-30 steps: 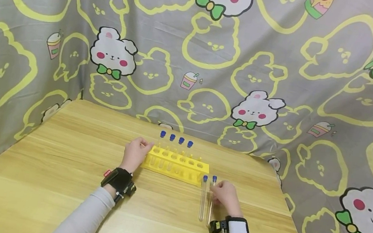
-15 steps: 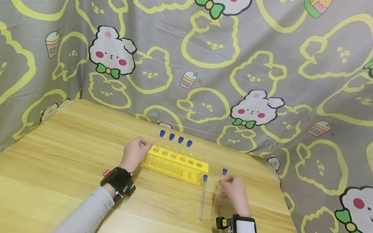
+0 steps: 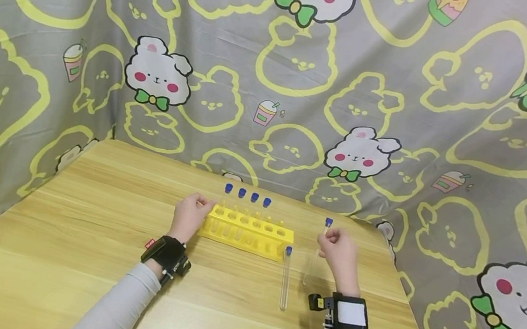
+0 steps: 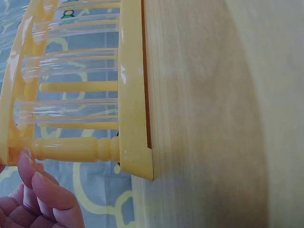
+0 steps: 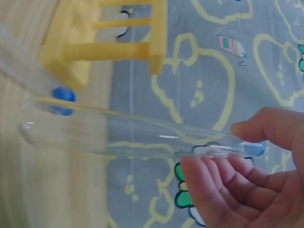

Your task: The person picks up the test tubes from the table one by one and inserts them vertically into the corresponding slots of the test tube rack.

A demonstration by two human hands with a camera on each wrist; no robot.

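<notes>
A yellow test tube rack (image 3: 252, 246) stands on the table, with several clear tubes upright in its left holes. Their blue stoppers (image 3: 255, 197) rise above it. My left hand (image 3: 188, 217) grips the rack's left end at the top; in the left wrist view, its fingers (image 4: 56, 192) meet the upper plate beside the end post. Off to the right, my right hand (image 3: 341, 253) pinches a stoppered test tube (image 5: 109, 130) near its blue stopper (image 3: 328, 222), bottom end downward and slightly tilted. Another stoppered tube (image 3: 285, 283) lies on the table by the rack's right end.
The wooden table (image 3: 222, 310) reaches back to a grey curtain (image 3: 240, 43) printed with cartoon animals, which hangs behind it and on both sides. Each wrist wears a black strap with a small camera.
My right hand has lifted the test tube off the table beside the lying one and carried it away and to the right. My left hand stays at the rack.
</notes>
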